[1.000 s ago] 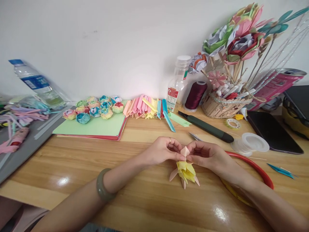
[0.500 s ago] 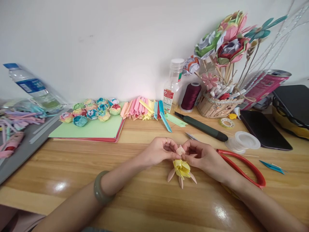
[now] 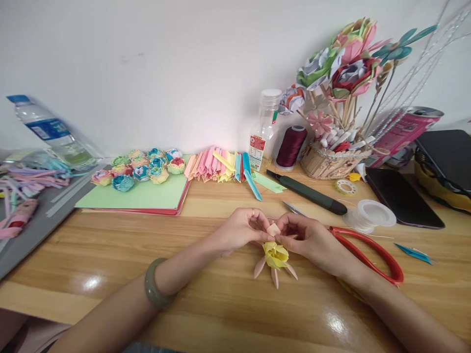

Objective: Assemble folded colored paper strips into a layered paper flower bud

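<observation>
Paper flower (image 3: 275, 255): your left hand (image 3: 245, 229) and right hand (image 3: 308, 240) pinch its pale petal (image 3: 273, 229), angled in from 8 and 4 o'clock. Wood tabletop (image 3: 206, 294) below, white wall (image 3: 202, 73) at 12.

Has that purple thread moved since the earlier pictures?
No. The purple thread stands just right of the clear bottle, as before; the view itself shifted.

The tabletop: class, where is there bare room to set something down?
Bare tabletop lies between the green sheet and the left forearm, and on the near side of the yellow flower, between both forearms. Crowded: the far side, from folded papers to black phone.
</observation>
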Available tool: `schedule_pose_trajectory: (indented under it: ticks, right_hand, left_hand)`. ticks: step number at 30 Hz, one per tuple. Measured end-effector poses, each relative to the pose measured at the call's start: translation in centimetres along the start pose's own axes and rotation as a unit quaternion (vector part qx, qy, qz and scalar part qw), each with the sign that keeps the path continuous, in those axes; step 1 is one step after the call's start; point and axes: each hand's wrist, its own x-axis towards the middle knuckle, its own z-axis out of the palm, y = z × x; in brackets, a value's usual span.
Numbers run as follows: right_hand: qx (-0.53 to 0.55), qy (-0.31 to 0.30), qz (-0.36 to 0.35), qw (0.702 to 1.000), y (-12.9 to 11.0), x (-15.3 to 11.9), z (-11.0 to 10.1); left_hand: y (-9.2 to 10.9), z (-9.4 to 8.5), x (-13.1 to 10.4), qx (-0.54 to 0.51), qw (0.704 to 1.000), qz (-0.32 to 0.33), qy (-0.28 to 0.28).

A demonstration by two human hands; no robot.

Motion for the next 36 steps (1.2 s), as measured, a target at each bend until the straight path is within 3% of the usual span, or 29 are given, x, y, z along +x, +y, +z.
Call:
schedule_pose_trajectory:
  ticks: [13,25,36]
  right_hand:
    - [-0.009,0.019,0.018,1.0,-0.5,-0.1,0.3]
    - [-0.075,0.032,-0.022,0.996,-0.7,-0.8,0.5]
    - [-0.103,0.029,-0.037,0.994,-1.0,-0.8,0.3]
  left_hand:
    - [0.0,0.2,0.1,0.01,1.0,-0.007,0.001]
    - [0.1,0.6,-0.1,0.06,0.997,-0.006,0.043]
    - [0.1,0.2,-0.1,0.067,0.998,0.01,-0.006]
